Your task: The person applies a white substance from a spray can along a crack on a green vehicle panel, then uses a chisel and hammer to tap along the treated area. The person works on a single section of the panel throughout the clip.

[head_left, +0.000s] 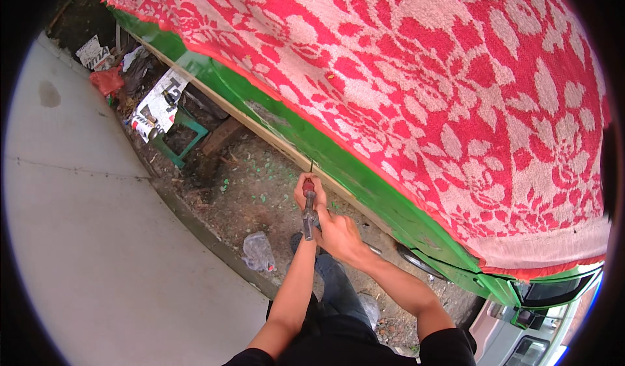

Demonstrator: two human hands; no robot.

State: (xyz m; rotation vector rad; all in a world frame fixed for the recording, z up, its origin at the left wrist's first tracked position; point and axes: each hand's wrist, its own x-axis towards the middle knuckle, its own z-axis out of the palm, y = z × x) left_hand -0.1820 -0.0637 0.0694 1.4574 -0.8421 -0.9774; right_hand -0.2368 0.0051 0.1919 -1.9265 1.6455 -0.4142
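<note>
My left hand [318, 197] is closed around the red handle of a screwdriver [308, 187], its thin shaft pointing away from me toward the beige strip [286, 150] along the green panel's lower edge. Whether the tip touches the strip I cannot tell. A hammer [308, 223] with a worn metal head is in my right hand [341, 237], whose fingers wrap its handle; most of that handle is hidden. The hammer head lies in line with the butt of the screwdriver, at or very close to it. The green panel [228, 87] runs diagonally beyond both hands.
A red and pale floral blanket [416, 105] drapes over the green panel. Left stands a grey wall [71, 197]. A green stool [189, 146] with a white printed sheet [163, 100] and a can stands far left. A clear plastic bag [259, 251] lies on the ground near my feet.
</note>
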